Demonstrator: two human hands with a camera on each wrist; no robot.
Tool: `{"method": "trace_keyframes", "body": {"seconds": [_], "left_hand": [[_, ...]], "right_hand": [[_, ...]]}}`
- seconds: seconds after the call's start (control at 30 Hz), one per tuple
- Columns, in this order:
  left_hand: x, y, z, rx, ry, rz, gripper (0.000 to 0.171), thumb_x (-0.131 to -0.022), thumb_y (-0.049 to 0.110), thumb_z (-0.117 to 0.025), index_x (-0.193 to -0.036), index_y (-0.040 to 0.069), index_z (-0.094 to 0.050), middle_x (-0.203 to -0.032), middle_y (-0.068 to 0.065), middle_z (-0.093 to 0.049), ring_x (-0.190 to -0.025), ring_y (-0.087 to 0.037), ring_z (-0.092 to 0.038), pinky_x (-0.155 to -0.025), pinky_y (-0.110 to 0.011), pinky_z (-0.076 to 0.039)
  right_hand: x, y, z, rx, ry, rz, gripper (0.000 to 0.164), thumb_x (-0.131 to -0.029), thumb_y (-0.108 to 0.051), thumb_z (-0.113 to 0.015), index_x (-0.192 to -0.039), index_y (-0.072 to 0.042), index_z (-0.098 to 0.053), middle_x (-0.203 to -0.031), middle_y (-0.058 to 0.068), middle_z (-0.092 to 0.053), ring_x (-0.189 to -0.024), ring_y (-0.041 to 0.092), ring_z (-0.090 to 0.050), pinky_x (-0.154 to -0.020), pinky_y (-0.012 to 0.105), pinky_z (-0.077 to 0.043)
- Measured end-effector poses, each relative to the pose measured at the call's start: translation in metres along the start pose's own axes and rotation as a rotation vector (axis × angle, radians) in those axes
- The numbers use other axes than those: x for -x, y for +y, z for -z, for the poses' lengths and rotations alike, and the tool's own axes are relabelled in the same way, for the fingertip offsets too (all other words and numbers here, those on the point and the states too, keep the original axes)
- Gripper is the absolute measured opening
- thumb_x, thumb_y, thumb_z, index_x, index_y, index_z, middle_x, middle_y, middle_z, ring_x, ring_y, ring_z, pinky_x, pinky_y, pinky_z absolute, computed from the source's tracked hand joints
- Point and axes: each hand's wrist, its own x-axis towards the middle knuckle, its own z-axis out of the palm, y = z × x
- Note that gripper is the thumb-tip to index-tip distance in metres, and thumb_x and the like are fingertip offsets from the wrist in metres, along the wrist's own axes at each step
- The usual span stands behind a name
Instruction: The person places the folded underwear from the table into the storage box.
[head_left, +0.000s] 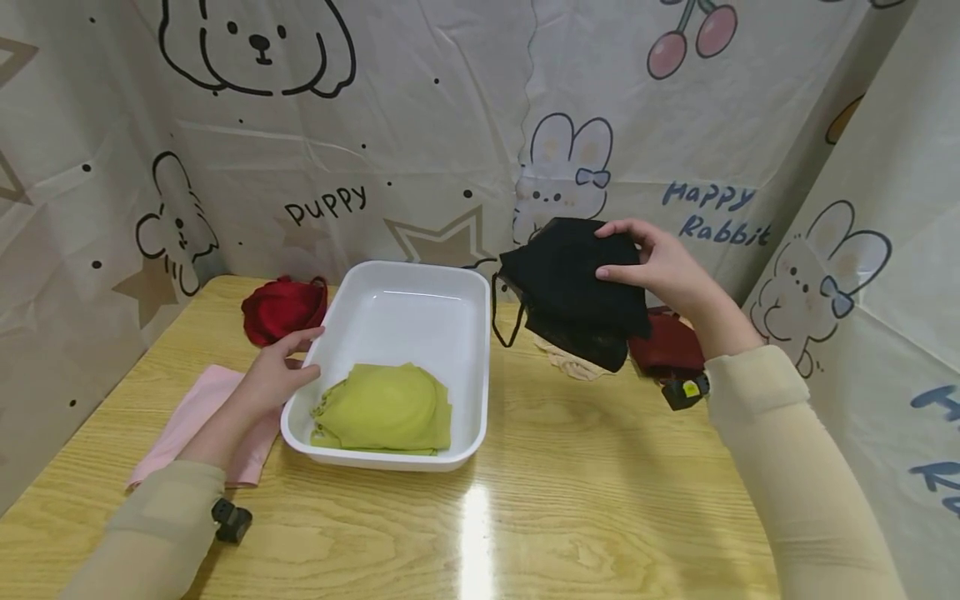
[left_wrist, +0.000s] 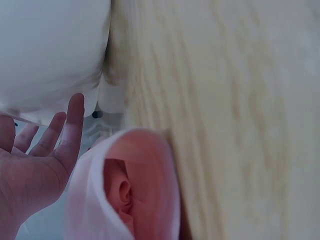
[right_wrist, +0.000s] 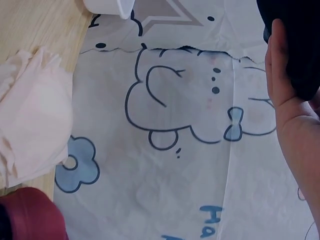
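In the head view my right hand [head_left: 660,265] pinches a folded black bra [head_left: 573,292] between thumb and fingers, raised above the table, with a thin strap dangling at its left. The same black bra [right_wrist: 305,50] fills the upper right corner of the right wrist view. My left hand [head_left: 279,375] touches the left rim of a white tray [head_left: 483,358], its fingers loosely extended. Inside the tray's near half lies a folded yellow-green bra [head_left: 386,408]. Close beneath my left wrist is a folded pink cloth piece [head_left: 180,417], which shows a hollow opening in the left wrist view.
A red bra [head_left: 281,310] sits left of the tray's far end. Beyond the black bra, a beige one [head_left: 573,360] and a dark red one [head_left: 667,346] lie at the table's back right. A printed curtain [head_left: 450,125] hangs around the wooden table [head_left: 585,500].
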Motion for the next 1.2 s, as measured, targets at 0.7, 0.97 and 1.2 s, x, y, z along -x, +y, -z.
{"method": "trace_keyframes", "body": {"seconds": [0.7, 0.97, 1.2], "left_hand": [[0.000, -0.003, 0.000, -0.013, 0.009, -0.016, 0.061, -0.091, 0.015, -0.058, -0.147, 0.013, -0.034, -0.130, -0.023, -0.047, -0.106, -0.039, -0.054, -0.083, -0.040, -0.052], [0.000, -0.003, 0.000, -0.006, 0.009, -0.024, 0.061, -0.091, 0.013, -0.058, -0.147, 0.012, -0.034, -0.129, -0.024, -0.048, -0.105, -0.038, -0.055, -0.082, -0.039, -0.052], [-0.001, -0.003, 0.000, -0.006, 0.010, -0.024, 0.061, -0.091, 0.013, -0.058, -0.146, 0.012, -0.034, -0.129, -0.024, -0.047, -0.105, -0.038, -0.055, -0.082, -0.039, -0.052]], "right_hand": [[-0.042, -0.016, -0.041, -0.136, 0.064, 0.031, 0.051, -0.078, -0.020, -0.077, -0.123, -0.015, -0.053, -0.117, 0.004, -0.052, -0.100, 0.018, -0.057, -0.075, 0.022, -0.052], [-0.052, -0.023, -0.060, -0.121, 0.030, 0.044, 0.055, -0.076, -0.020, -0.079, -0.124, -0.015, -0.053, -0.119, 0.005, -0.054, -0.100, 0.019, -0.058, -0.078, 0.027, -0.051], [-0.062, -0.025, -0.080, -0.122, -0.057, 0.064, 0.059, -0.076, -0.017, -0.078, -0.127, -0.016, -0.050, -0.126, 0.005, -0.048, -0.105, 0.022, -0.057, -0.086, 0.034, -0.050]]}}
